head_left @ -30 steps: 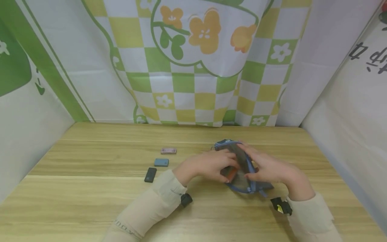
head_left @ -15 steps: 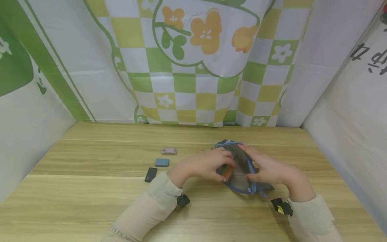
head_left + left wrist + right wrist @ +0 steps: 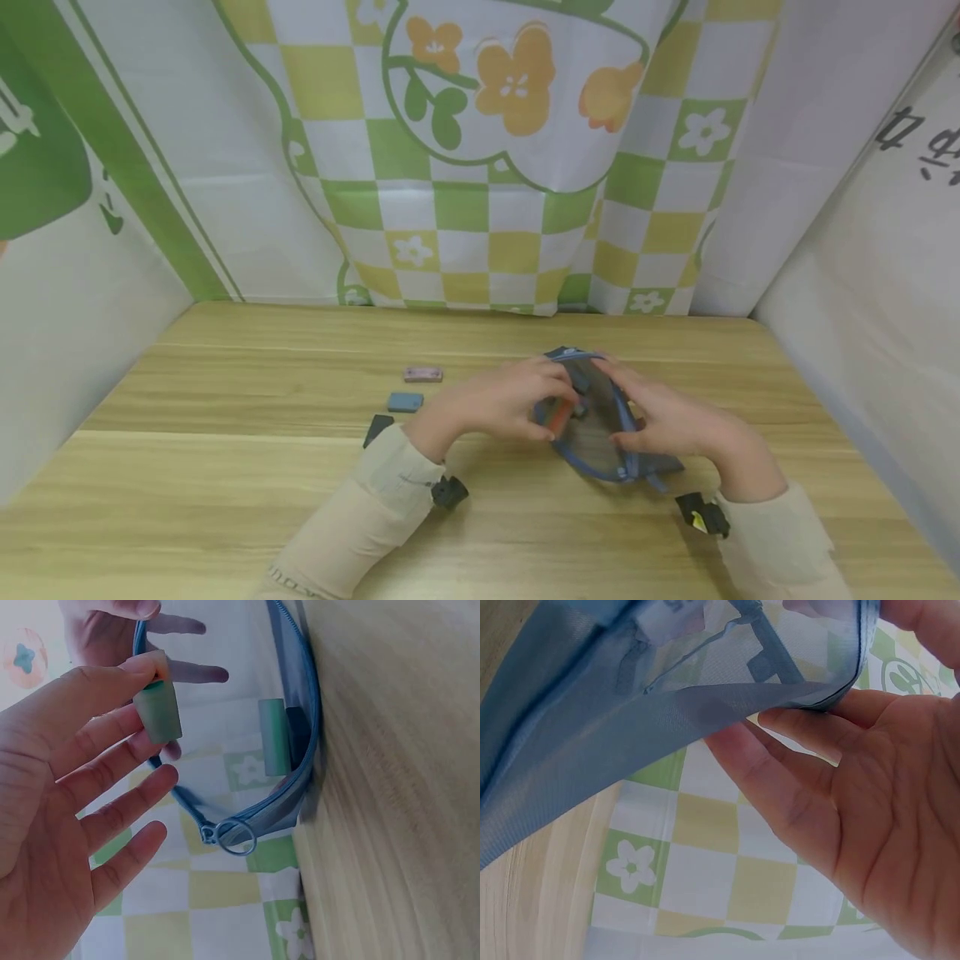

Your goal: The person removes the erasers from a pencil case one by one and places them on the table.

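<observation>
A grey mesh zip pouch [image 3: 596, 437] with blue edging gapes open on the table. My right hand [image 3: 671, 417] grips its right rim; in the right wrist view several of its fingers [image 3: 780, 784] lie against the outside of the mesh. At the left side of the opening, my left hand [image 3: 510, 400] pinches a small orange-and-green block [image 3: 558, 417] between thumb and fingers. The left wrist view shows the block's grey-green face [image 3: 160, 712] before the pouch mouth. Inside the pouch lie a green-and-grey block [image 3: 274, 739] and a dark blue piece [image 3: 298, 735].
Left of the pouch, a pink block [image 3: 423, 374], a blue block [image 3: 405, 402] and a black block [image 3: 377, 428] stand in a loose row on the wooden table [image 3: 225, 483]. The left sleeve partly covers the black one. A checked curtain [image 3: 465, 250] hangs behind.
My left hand has drawn leftward with the orange-and-green block, from deeper in the pouch to its left rim. More of the pouch's inside shows. The right hand holds its place.
</observation>
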A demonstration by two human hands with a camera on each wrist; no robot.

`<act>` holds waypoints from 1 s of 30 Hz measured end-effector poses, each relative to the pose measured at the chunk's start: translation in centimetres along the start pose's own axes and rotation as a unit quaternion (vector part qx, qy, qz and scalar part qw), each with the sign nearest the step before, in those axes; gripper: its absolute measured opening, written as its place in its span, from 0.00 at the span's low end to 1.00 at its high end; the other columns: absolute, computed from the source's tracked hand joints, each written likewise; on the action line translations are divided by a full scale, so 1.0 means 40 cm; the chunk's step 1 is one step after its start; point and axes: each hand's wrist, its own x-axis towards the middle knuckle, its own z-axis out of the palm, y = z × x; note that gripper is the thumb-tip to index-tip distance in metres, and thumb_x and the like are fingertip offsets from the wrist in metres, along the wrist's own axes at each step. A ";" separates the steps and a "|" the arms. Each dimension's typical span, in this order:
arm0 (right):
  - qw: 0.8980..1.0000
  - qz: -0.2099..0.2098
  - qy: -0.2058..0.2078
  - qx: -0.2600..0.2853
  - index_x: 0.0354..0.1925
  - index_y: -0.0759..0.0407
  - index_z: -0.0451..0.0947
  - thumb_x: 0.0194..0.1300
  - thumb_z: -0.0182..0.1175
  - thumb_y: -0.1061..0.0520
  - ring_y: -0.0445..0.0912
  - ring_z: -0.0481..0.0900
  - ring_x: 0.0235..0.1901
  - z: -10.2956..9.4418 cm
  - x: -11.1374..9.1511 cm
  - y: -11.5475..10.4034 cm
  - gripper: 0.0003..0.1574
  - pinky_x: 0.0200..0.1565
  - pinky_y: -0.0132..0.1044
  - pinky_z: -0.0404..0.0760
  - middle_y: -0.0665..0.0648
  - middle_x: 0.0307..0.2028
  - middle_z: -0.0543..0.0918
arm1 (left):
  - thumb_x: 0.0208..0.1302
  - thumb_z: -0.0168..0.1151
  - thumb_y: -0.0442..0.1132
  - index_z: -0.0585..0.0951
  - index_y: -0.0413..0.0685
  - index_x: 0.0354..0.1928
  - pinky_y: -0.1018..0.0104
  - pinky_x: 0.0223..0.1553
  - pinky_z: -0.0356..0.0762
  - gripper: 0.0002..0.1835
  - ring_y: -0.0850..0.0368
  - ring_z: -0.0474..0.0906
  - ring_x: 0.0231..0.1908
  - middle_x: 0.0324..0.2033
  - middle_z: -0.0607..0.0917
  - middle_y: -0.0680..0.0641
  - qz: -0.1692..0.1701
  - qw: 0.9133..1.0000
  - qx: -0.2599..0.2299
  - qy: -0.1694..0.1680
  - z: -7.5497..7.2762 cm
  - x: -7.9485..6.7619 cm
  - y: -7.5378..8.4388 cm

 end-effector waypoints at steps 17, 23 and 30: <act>1.000 -0.006 0.007 -0.007 0.79 0.61 0.39 0.64 0.66 0.57 0.73 0.60 0.69 0.000 0.000 -0.002 0.59 0.52 0.58 0.82 0.73 0.77 0.43 | 0.59 0.71 0.43 0.81 0.46 0.58 0.63 0.62 0.73 0.25 0.55 0.75 0.57 0.54 0.81 0.51 -0.016 1.000 -0.010 0.007 -0.016 -0.024 -0.013; 1.000 -0.003 0.005 -0.005 0.79 0.60 0.39 0.64 0.66 0.57 0.73 0.61 0.68 0.000 0.001 -0.003 0.59 0.52 0.58 0.82 0.74 0.77 0.43 | 0.59 0.70 0.42 0.81 0.46 0.59 0.62 0.65 0.71 0.25 0.55 0.73 0.61 0.56 0.80 0.51 -0.029 1.000 -0.011 0.004 -0.016 -0.037 -0.022; 1.000 -0.001 0.005 -0.005 0.79 0.60 0.39 0.64 0.66 0.56 0.73 0.59 0.69 0.000 -0.001 -0.005 0.59 0.52 0.59 0.81 0.74 0.77 0.42 | 0.60 0.70 0.44 0.80 0.46 0.59 0.62 0.66 0.71 0.25 0.54 0.73 0.62 0.56 0.80 0.50 -0.036 0.999 0.004 0.008 -0.019 -0.056 -0.028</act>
